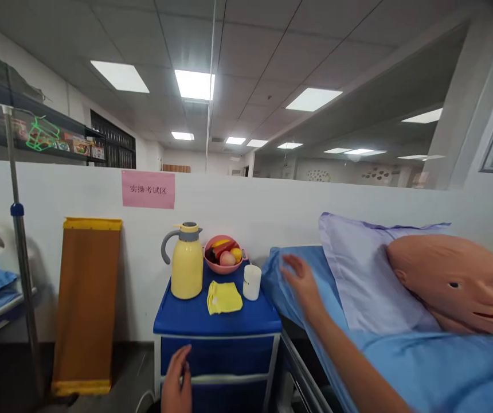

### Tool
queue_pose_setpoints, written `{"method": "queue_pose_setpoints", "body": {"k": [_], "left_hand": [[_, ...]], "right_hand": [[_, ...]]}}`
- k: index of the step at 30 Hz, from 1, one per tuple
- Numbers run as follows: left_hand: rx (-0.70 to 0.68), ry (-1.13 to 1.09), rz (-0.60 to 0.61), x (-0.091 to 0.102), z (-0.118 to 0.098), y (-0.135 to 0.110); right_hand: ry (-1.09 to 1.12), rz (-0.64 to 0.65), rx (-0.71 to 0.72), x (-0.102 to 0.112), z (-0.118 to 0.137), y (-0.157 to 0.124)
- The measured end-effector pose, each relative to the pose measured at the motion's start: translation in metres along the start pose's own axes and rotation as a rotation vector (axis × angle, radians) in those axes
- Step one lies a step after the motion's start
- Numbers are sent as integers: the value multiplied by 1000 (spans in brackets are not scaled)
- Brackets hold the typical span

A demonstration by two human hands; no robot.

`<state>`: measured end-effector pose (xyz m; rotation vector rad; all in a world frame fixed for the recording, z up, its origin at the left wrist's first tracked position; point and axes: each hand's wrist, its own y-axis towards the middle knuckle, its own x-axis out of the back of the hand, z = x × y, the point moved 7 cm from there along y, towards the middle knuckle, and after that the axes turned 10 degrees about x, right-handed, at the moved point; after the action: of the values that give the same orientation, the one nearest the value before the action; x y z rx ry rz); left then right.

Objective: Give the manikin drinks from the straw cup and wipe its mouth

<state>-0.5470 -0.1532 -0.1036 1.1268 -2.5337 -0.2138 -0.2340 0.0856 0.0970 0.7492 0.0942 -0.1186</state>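
My left hand is low in front of the blue bedside cabinet, fingers stretched up and the thumb apart, with nothing in it. My right hand is raised over the near corner of the bed, fingers loosely spread and bare of any object. Nearest to it on the cabinet top stands a white mug. Left of the mug lies a folded yellow cloth. Behind the cloth sits a pink bowl of fruit. A yellow thermos jug with a grey handle stands upright at the left.
On the bed to the right, a manikin lies with its head on a lilac pillow, under blue bedding. A metal bed rail runs beside the cabinet. Leftward are a brown board against the wall and a drip stand.
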Motion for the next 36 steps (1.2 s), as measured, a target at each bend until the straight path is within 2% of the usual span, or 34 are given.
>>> {"method": "queue_pose_setpoints", "body": {"k": [3, 6, 8, 10, 12, 16, 20, 24, 31, 36], "left_hand": [[-47, 1, -257, 48, -59, 80], [-2, 29, -366, 84, -105, 149], [-7, 24, -358, 96, -125, 190], [-33, 35, -316, 98, -136, 226], [-61, 59, -256, 93, -143, 258], [-113, 225, -187, 74, -161, 299], [-116, 344, -193, 63, -182, 314], [-113, 446, -221, 59, -203, 315], [-209, 624, -213, 55, -249, 285], [-304, 774, -217, 75, -305, 266]], "right_hand": [[-7, 1, -133, -36, -62, -9], [-26, -28, -218, -65, -116, -32], [-37, -33, -229, -78, -138, -41], [-51, -40, -226, -85, -151, -41], [-64, -46, -218, -88, -157, -36], [-84, -64, -191, -92, -158, -22], [-100, -89, -172, -95, -148, -22], [-81, -31, -178, -107, -124, -35], [-58, 49, -198, -123, -64, -60], [-21, 52, -184, -120, -11, -71]]}}
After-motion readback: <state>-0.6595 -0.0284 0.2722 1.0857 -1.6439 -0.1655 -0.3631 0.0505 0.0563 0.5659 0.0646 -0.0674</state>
